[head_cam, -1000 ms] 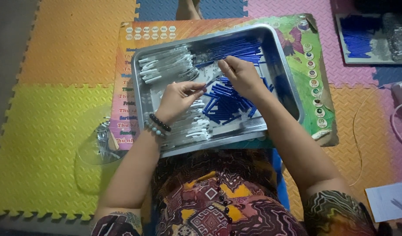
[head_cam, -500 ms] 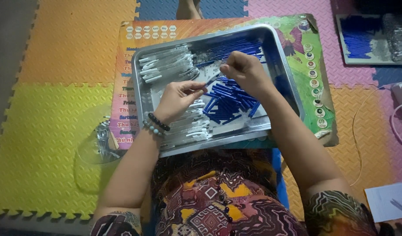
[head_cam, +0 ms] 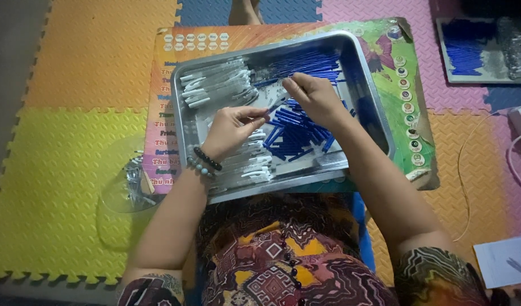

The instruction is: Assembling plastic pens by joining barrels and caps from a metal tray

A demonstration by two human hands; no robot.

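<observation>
Hands meet over a metal tray on the lap. The left hand and right hand pinch opposite ends of one thin pen, fingers closed on it; its long axis slants from lower left up to upper right. Smooth blue caps lie heaped in the tray's middle, white plastic barrels bundled at its left. Textured foam mats lie beneath.
</observation>
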